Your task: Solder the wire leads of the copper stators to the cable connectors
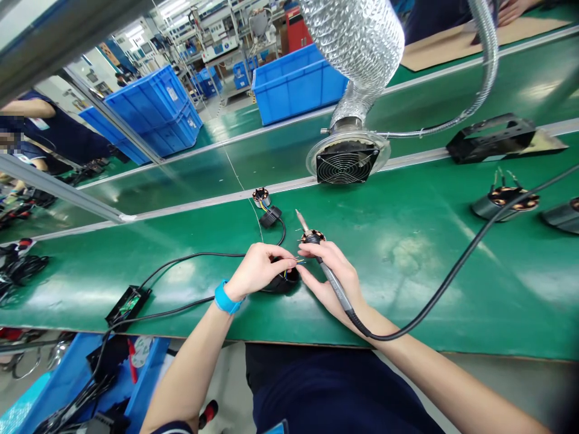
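Pinching thin wires (296, 260) steady, the left hand (257, 268) closes its fingers near the tabletop's (407, 253) front edge. The right hand (332, 277) grips a soldering iron (316, 253) pen-style, its tip angled away from the wires.

- The scene is brightly and evenly lit from overhead.
- Pale glare patches are thrown across the green bench (407, 253).
- Only soft shadows are cast under the hands.
- Straight lines are bent strongly toward the edges.
- The far background is washed out, and a face at left is blurred.
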The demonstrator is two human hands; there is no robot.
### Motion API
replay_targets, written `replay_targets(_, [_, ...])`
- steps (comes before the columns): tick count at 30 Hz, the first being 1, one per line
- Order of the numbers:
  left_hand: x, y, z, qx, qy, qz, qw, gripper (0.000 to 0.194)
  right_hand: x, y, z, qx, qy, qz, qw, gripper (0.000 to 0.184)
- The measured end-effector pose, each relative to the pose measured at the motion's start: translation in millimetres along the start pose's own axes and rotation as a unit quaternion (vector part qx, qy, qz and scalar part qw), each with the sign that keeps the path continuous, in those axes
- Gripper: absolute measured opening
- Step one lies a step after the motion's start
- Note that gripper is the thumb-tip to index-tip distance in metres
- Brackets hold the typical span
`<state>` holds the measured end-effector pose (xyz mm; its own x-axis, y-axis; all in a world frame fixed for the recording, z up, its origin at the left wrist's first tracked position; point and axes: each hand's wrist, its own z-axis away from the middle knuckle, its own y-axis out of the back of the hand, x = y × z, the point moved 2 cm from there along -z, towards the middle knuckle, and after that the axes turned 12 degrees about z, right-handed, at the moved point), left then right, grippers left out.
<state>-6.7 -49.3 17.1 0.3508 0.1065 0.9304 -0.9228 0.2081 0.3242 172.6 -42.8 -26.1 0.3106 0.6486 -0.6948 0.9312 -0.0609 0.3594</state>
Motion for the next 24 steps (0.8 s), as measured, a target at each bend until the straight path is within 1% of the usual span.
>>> replay_targets(5, [2,-2.5,3,-0.019,0.013,-0.017,1.000,0.023,-1,2,-3,-0.002,0.026,0.002,1.000,0.034])
replay_targets(7, [5,-2.4,3,-0.017,-0.002,-0.052,0.998,0.020,-1,4,-6,-0.016,0.037,0.006,0.999,0.035])
replay_targets(10, [12,-0.4,2,-0.013,-0.048,-0.122,0.991,0.016,0,7,-11,-0.058,0.060,0.021,0.996,0.033])
replay_targets(12, [17,1.8,-1,-0.025,-0.063,-0.128,0.990,0.017,1,9,-16,-0.075,0.082,0.030,0.993,0.033])
replay_targets(15, [21,6.4,-7,-0.040,-0.066,-0.105,0.991,0.020,4,10,-23,-0.093,0.113,0.043,0.988,0.039])
replay_targets(17, [22,9.6,-12,-0.026,-0.068,-0.099,0.992,0.023,6,9,-28,-0.104,0.126,0.054,0.985,0.043])
replay_targets(19, [21,12.1,-17,0.001,-0.068,-0.097,0.993,0.024,8,8,-35,-0.106,0.134,0.063,0.983,0.042])
replay_targets(21, [19,13.4,-22,0.026,-0.072,-0.088,0.993,0.023,10,9,-43,-0.086,0.123,0.058,0.987,0.037])
replay_targets(22, [18,13.7,-25,0.038,-0.074,-0.079,0.993,0.021,11,10,-47,-0.068,0.108,0.051,0.991,0.034])
replay_targets(24, [13,14.2,-31,0.065,-0.076,-0.057,0.993,0.020,15,15,-53,-0.026,0.046,0.023,0.998,0.028])
